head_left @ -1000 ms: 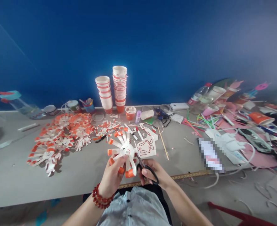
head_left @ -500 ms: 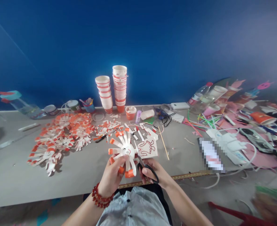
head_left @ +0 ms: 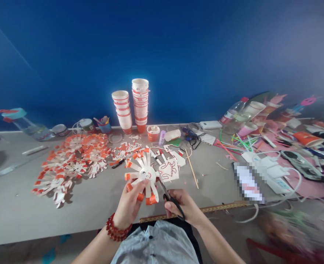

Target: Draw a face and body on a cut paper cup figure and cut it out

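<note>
My left hand [head_left: 130,203] pinches a cut paper cup [head_left: 146,173] whose white strips with orange tips spread out around a drawn smiling face. My right hand [head_left: 183,206] is closed on the black handles of a pair of scissors [head_left: 167,193]. Their blades reach up beside the right edge of the cup, near a small tab; whether they touch it I cannot tell. Just right of the cup shows a white paper piece with a brown outline drawing [head_left: 169,169]; whether it joins the cup is unclear.
Several finished cup figures [head_left: 77,161] lie in a heap at left, with paper scraps [head_left: 126,149] beside them. Two stacks of paper cups [head_left: 140,106] stand by the wall. A wooden stick [head_left: 192,168], a phone [head_left: 248,182] and a power strip [head_left: 268,176] lie at right.
The scissors and my right hand have shifted slightly down and right. The cup has turned a little and moved slightly left in my left hand. A blurred person at lower right has moved.
</note>
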Tool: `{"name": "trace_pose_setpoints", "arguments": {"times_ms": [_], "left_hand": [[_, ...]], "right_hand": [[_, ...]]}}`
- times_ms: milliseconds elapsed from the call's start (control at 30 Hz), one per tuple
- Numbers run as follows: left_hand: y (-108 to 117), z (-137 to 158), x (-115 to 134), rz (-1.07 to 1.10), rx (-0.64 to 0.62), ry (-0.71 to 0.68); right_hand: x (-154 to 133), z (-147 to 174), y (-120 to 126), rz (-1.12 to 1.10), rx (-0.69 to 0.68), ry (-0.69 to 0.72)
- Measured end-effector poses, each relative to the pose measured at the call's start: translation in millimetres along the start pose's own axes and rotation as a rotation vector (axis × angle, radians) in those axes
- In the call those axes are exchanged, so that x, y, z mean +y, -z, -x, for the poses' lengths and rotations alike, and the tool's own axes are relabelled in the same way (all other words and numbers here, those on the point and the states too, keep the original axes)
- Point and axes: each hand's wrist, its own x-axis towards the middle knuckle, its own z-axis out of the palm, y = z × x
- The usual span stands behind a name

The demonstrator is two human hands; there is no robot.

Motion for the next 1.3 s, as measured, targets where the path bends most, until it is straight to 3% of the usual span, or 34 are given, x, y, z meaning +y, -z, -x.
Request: {"name": "trace_pose_setpoints", "arguments": {"times_ms": [233, 567, 1033, 1300], "left_hand": [[1, 0, 8, 0.026, -0.062, -0.010], [4, 0, 9, 0.016, -0.114, -0.001], [-1, 4, 17, -0.040, -0.098, 0.049], [5, 1, 15, -0.086, -0.107, 0.048]], "right_hand": [[6, 14, 9, -0.036, -0.097, -0.090], [-6, 21, 21, -0.077, -0.116, -0.210], [-10, 23, 28, 0.012, -0.115, -0.212], [5, 24, 38, 0.115, -0.110, -0.221]]}}
